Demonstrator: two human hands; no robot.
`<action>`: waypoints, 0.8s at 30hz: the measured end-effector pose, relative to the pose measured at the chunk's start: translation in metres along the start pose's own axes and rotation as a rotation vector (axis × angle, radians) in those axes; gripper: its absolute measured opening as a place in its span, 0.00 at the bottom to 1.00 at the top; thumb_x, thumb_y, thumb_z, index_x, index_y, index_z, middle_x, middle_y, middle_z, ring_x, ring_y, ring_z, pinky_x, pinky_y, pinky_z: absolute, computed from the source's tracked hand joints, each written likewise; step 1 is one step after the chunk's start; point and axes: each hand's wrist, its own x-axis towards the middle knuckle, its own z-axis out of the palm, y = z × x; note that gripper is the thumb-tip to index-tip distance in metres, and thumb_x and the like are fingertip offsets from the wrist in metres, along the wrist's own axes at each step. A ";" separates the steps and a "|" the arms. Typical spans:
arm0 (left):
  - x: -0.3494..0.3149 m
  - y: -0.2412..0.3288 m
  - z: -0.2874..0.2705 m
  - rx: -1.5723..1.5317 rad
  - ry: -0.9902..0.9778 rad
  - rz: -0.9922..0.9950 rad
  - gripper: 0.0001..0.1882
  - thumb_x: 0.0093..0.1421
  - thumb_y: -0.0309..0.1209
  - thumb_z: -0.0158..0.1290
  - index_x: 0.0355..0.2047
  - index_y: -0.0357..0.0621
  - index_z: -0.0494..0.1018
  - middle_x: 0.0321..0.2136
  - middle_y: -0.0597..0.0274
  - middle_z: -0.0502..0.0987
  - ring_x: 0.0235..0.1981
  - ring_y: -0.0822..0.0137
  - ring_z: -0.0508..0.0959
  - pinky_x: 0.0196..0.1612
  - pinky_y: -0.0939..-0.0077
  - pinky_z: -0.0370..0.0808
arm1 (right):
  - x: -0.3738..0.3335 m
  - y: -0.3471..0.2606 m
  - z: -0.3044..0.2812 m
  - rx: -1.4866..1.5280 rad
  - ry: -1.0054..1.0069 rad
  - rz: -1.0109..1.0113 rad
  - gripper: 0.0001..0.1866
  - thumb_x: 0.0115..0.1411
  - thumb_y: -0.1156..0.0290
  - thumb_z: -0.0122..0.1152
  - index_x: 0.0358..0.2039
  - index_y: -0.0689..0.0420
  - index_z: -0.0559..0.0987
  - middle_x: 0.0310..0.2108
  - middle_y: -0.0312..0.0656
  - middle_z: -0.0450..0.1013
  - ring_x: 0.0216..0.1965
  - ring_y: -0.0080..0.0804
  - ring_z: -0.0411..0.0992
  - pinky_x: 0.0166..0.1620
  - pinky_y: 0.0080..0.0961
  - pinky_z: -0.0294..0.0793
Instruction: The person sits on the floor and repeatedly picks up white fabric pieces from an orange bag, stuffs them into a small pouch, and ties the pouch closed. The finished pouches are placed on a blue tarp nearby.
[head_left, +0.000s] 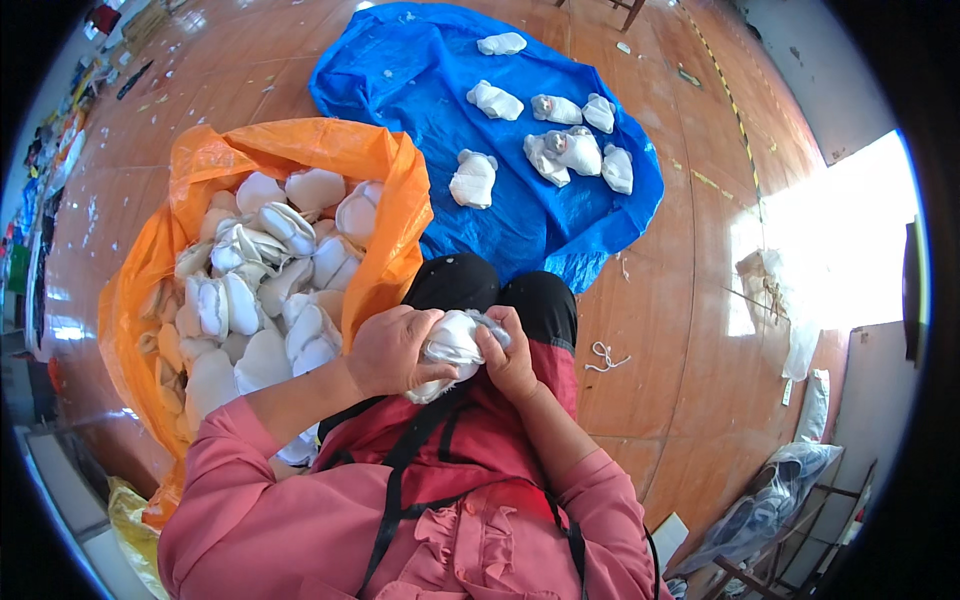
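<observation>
Above my lap I hold a small white fabric piece (pixel 452 342) with fuzzy edges and a bit of grey at its right end. My left hand (pixel 392 352) grips its left side, thumb across the top and fingers beneath. The right hand (pixel 511 358) pinches its grey right end. At my left stands an orange sack (pixel 393 215), its mouth rolled open, full of white and beige padded fabric pieces (pixel 262 360). Ahead, on a blue sheet (pixel 390 90), lie several small white stuffed-toy bodies (pixel 473 180), some with little ears and greyish faces.
A white string (pixel 605 357) lies on the brown floor (pixel 640 400) to my right. A clear plastic bag (pixel 765 500) rests on a frame at the lower right. A yellow sack (pixel 135 530) is at the lower left. Clutter lines the left wall.
</observation>
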 end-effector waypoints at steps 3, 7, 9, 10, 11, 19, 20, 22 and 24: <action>0.005 0.005 -0.008 0.051 0.013 0.007 0.36 0.51 0.62 0.60 0.43 0.39 0.73 0.33 0.54 0.78 0.37 0.52 0.79 0.41 0.61 0.76 | -0.001 -0.006 0.002 -0.016 0.013 -0.068 0.13 0.66 0.66 0.59 0.47 0.59 0.73 0.36 0.42 0.75 0.37 0.28 0.74 0.43 0.24 0.74; 0.030 0.020 -0.033 0.137 -0.109 0.034 0.33 0.52 0.58 0.61 0.40 0.39 0.73 0.35 0.53 0.76 0.40 0.52 0.78 0.43 0.61 0.75 | 0.001 -0.011 0.004 0.005 -0.022 -0.137 0.12 0.66 0.69 0.58 0.48 0.59 0.76 0.39 0.43 0.77 0.40 0.28 0.75 0.46 0.25 0.74; 0.043 0.023 -0.041 0.122 -0.310 -0.033 0.32 0.52 0.58 0.62 0.39 0.39 0.73 0.35 0.53 0.75 0.41 0.51 0.78 0.44 0.61 0.75 | 0.001 -0.016 0.004 0.027 -0.032 -0.149 0.11 0.67 0.71 0.57 0.47 0.60 0.78 0.39 0.43 0.78 0.41 0.28 0.76 0.46 0.25 0.74; 0.045 0.024 -0.042 0.112 -0.411 -0.068 0.32 0.51 0.57 0.63 0.38 0.39 0.73 0.36 0.53 0.74 0.41 0.51 0.77 0.44 0.60 0.75 | 0.001 -0.015 0.004 0.033 -0.036 -0.152 0.11 0.67 0.71 0.56 0.47 0.60 0.78 0.40 0.43 0.78 0.41 0.29 0.76 0.47 0.25 0.74; 0.045 0.024 -0.041 0.147 -0.442 -0.049 0.32 0.51 0.57 0.63 0.39 0.39 0.73 0.36 0.52 0.74 0.41 0.51 0.77 0.44 0.60 0.75 | 0.001 -0.013 0.005 0.039 -0.039 -0.154 0.11 0.68 0.71 0.55 0.47 0.60 0.79 0.40 0.44 0.78 0.42 0.29 0.76 0.47 0.25 0.74; 0.037 0.005 -0.028 0.158 -0.459 0.071 0.22 0.53 0.52 0.62 0.30 0.44 0.75 0.27 0.58 0.75 0.35 0.51 0.78 0.40 0.56 0.74 | 0.003 -0.008 0.009 0.156 -0.036 -0.011 0.14 0.71 0.66 0.52 0.47 0.62 0.79 0.40 0.41 0.79 0.43 0.27 0.75 0.49 0.23 0.73; 0.039 0.004 -0.026 0.149 -0.486 0.042 0.20 0.54 0.49 0.61 0.28 0.44 0.76 0.25 0.58 0.75 0.34 0.51 0.78 0.40 0.56 0.74 | 0.005 -0.005 0.008 0.180 -0.033 0.023 0.14 0.71 0.65 0.52 0.47 0.62 0.79 0.39 0.41 0.79 0.43 0.26 0.75 0.48 0.23 0.73; 0.042 0.001 -0.021 0.130 -0.537 -0.016 0.15 0.54 0.44 0.61 0.25 0.45 0.77 0.20 0.57 0.74 0.31 0.51 0.79 0.39 0.56 0.75 | 0.009 -0.004 0.007 0.222 -0.027 0.076 0.16 0.72 0.64 0.51 0.46 0.62 0.80 0.38 0.38 0.78 0.41 0.23 0.73 0.47 0.22 0.73; 0.040 -0.007 -0.014 0.073 -0.486 0.081 0.13 0.54 0.42 0.61 0.22 0.46 0.76 0.17 0.57 0.73 0.28 0.50 0.77 0.36 0.56 0.74 | 0.011 -0.007 0.008 0.217 -0.006 0.087 0.16 0.72 0.63 0.50 0.45 0.62 0.80 0.38 0.38 0.78 0.41 0.23 0.73 0.46 0.22 0.73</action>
